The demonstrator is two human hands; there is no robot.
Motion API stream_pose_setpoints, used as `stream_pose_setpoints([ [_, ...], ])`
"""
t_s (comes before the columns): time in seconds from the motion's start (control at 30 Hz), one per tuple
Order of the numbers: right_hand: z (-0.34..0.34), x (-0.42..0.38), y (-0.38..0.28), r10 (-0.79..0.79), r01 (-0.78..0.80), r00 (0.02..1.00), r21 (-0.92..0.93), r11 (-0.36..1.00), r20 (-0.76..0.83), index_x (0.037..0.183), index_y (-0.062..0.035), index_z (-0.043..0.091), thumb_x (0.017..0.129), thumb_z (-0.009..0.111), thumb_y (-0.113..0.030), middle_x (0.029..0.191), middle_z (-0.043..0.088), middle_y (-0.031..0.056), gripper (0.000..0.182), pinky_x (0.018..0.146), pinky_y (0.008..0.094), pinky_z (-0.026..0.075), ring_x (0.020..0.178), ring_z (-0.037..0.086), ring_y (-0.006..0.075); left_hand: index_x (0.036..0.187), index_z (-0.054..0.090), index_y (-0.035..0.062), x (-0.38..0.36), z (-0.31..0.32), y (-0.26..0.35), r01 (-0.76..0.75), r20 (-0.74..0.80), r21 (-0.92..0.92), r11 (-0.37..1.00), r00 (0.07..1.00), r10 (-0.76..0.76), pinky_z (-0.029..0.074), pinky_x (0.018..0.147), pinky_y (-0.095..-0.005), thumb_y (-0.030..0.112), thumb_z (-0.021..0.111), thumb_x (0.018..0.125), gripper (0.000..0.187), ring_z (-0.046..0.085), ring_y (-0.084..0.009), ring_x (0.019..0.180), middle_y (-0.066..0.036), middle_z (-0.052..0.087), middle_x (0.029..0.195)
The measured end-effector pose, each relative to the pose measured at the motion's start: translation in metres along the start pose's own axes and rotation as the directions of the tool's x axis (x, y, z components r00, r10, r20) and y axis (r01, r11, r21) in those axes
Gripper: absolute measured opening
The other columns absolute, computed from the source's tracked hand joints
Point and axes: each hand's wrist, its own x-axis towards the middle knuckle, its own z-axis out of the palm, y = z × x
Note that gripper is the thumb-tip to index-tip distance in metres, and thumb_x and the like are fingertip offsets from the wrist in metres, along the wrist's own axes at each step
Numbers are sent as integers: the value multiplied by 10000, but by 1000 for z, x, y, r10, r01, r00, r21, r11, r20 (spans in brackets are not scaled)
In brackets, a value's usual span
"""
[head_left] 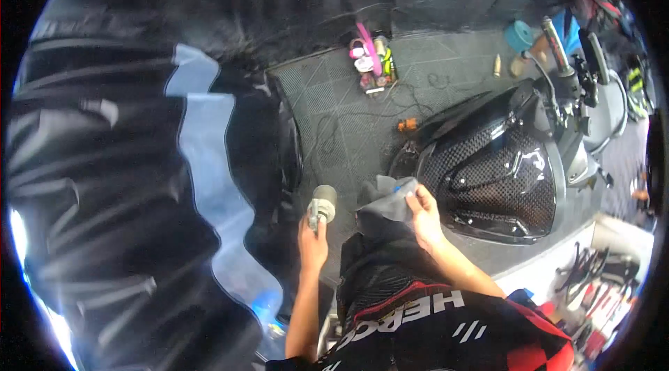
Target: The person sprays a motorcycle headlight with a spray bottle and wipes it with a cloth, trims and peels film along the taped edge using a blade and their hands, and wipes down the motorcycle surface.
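My left hand (313, 240) is closed round the handle of a pale, round-headed tool (323, 204), whose exact kind I cannot make out. A grey cloth (383, 202) hangs from my right hand (422, 212), pinched between thumb and fingers, with a small blue spot near the fingertips. Just right of that hand stands a motorcycle with a glossy, carbon-patterned black front panel (481, 169). The two hands are apart, both in front of my black and red shirt.
Black sheeting with a wavy clear strip (216, 162) covers the left side. On the grey floor (327, 155) lie cables, an orange item (407, 124) and a box of bottles (375, 68). A blue roll (519, 36) stands beyond the motorcycle's handlebar (559, 47). White clutter-covered surface (540, 272) at lower right.
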Motion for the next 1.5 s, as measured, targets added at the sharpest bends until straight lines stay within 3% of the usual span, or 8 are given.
stream_pose_setpoints([
  [0.2, 27, 110, -60, -384, 332, 816, -194, 923, -433, 995, -28, 573, 997, 553, -76, 949, 590, -8, 53, 822, 231, 408, 903, 497, 77, 1143, 620, -32, 204, 2, -10, 66, 301, 367, 928, 935, -186, 485, 854, -531, 371, 572, 973, 440, 614, -475, 1027, -283, 661, 1074],
  [0.33, 8, 249, -77, -488, 343, 621, -348, 873, -613, 996, -8, 580, 994, 550, -99, 915, 577, 3, 96, 784, 256, 417, 857, 473, 91, 1148, 623, -55, 324, 67, -63, 292, 350, 118, 949, 882, -315, 536, 561, -380, 300, 643, 963, 401, 724, -243, 617, -217, 717, 911],
  [0.47, -33, 393, -116, -508, 317, 409, -404, 858, -759, 1004, 1, 589, 1004, 538, -136, 868, 575, 10, 146, 764, 257, 415, 818, 473, 94, 1187, 626, -17, 429, 155, -112, 470, 320, 34, 882, 831, -455, 507, 467, -279, 302, 669, 949, 400, 693, -161, 595, -124, 713, 859],
  [0.67, -92, 566, -103, -284, 259, 430, -184, 948, -857, 1303, 11, 584, 995, 592, -251, 1218, 642, 84, 405, 945, 296, 436, 1080, 579, 169, 1112, 623, 17, 585, 266, -223, 383, 400, 166, 909, 816, -417, 479, 440, -277, 301, 667, 953, 328, 605, -126, 532, -42, 661, 702],
  [0.8, -135, 660, -31, -221, 54, 641, -245, 968, -735, 1450, 11, 449, 986, 610, -253, 1421, 539, 133, 558, 1017, 338, 420, 1214, 553, 217, 1157, 615, 11, 658, 329, -238, 427, 397, 85, 900, 814, -424, 490, 426, -287, 283, 670, 955, 343, 628, -140, 572, -82, 685, 826],
  [1.17, -204, 771, 121, 235, 11, 805, 411, 912, -545, 1395, -60, 489, 1031, 488, -297, 1364, 585, 102, 434, 1095, 387, 382, 1264, 532, 225, 1162, 600, -1, 745, 423, -275, 328, 520, 229, 916, 755, -400, 541, 500, -306, 369, 643, 958, 425, 664, -179, 626, -106, 685, 888],
  [1.43, -188, 737, 137, 355, 16, 751, 553, 833, -556, 1368, -21, 483, 1018, 480, -282, 1377, 549, 159, 436, 1098, 510, 400, 1273, 521, 336, 1113, 636, 10, 777, 422, -289, -107, 695, 364, 925, 693, -193, 512, 705, -420, 339, 634, 958, 364, 642, -245, 710, -71, 682, 819],
  [1.5, -210, 734, 171, 313, -235, 589, 213, 948, -745, 1249, -111, 637, 1007, 461, -298, 1244, 651, 94, 353, 939, 480, 490, 1143, 583, 276, 1134, 649, 17, 783, 430, -283, -83, 771, 332, 940, 597, -219, 516, 728, -402, 310, 647, 952, 345, 647, -227, 747, -76, 696, 871],
])
